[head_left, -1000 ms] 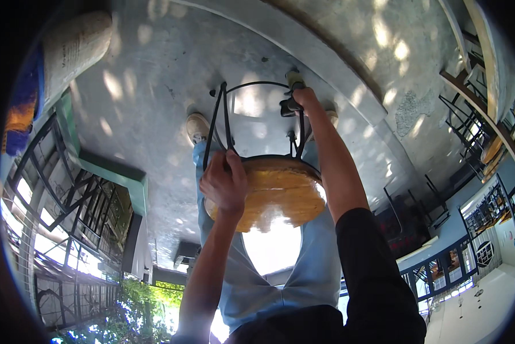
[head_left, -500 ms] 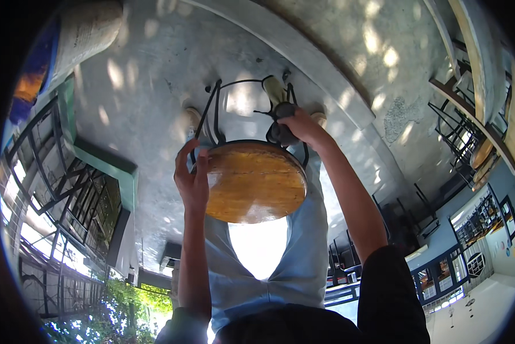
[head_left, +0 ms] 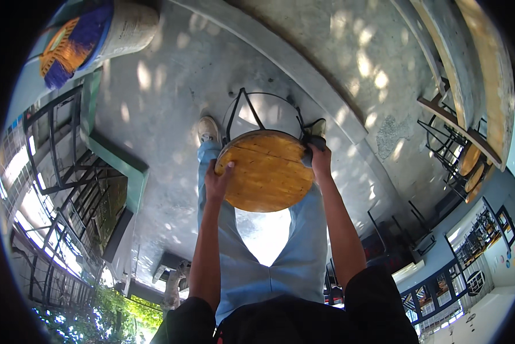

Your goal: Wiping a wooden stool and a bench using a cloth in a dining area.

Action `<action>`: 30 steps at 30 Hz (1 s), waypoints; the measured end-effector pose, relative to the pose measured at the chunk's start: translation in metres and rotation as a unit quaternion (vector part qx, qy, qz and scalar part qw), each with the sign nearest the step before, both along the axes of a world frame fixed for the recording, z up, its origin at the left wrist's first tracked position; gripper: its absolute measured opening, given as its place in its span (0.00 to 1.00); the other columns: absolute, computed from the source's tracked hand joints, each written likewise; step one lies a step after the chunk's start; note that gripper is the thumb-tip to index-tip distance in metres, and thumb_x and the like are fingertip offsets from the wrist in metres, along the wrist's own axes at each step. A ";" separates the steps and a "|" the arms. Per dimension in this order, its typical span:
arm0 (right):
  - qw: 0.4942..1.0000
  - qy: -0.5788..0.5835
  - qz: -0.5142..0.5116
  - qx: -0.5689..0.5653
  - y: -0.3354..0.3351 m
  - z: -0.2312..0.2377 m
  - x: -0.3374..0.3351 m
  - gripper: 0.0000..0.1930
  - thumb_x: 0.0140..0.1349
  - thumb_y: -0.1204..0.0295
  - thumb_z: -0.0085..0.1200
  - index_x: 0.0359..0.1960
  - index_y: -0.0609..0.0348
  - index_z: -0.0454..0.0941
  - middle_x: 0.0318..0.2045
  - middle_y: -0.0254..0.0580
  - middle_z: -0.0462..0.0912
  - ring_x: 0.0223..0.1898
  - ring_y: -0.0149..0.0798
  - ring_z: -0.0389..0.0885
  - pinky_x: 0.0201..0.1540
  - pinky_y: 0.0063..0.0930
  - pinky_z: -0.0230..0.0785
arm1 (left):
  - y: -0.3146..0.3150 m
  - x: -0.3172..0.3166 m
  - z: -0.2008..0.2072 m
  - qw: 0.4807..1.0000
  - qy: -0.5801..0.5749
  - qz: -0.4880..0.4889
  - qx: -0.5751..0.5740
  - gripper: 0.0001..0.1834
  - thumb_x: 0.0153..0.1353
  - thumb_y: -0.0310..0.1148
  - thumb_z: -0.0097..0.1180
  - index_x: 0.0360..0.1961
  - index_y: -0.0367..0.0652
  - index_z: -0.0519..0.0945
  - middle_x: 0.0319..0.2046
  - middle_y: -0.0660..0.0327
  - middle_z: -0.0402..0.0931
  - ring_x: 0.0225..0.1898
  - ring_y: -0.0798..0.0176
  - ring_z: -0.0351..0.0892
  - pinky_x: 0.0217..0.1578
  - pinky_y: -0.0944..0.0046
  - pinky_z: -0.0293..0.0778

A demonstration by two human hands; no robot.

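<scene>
A stool with a round, worn wooden seat and thin black metal legs is in front of me, tilted so the seat faces me. My left hand grips the seat's left edge, with the thumb on the wood. At the right edge, my right hand is closed on a dark cloth-like bundle pressed against the rim. A pale greenish part shows beyond the bundle; I cannot make out its exact kind. The right fingers are partly hidden.
My left shoe stands on the concrete floor beside the stool legs. A low concrete ledge crosses the floor beyond. At far left lies a pale bucket-like container; black metal frames stand below it. Stacked stools are at right.
My right hand has moved nearer and right with the dark bundle, from among the legs to the seat's edge. The seat has tipped and shifted right; my left hand has closed on its rim.
</scene>
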State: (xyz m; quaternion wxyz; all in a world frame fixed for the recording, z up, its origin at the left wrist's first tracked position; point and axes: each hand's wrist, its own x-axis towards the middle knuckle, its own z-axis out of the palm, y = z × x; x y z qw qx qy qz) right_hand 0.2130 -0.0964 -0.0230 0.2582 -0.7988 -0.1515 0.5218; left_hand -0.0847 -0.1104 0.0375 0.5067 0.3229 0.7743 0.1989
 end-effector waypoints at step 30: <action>0.983 -0.009 0.185 -0.002 0.079 0.040 0.032 0.25 0.53 0.71 0.56 0.53 0.68 0.70 0.38 0.53 0.81 0.40 0.48 0.81 0.46 0.33 0.71 | 0.101 0.059 -0.022 0.925 0.357 -0.071 -0.110 0.28 0.64 0.53 0.36 0.30 0.47 0.84 0.29 0.46 0.81 0.35 0.35 0.78 0.39 0.40 0.71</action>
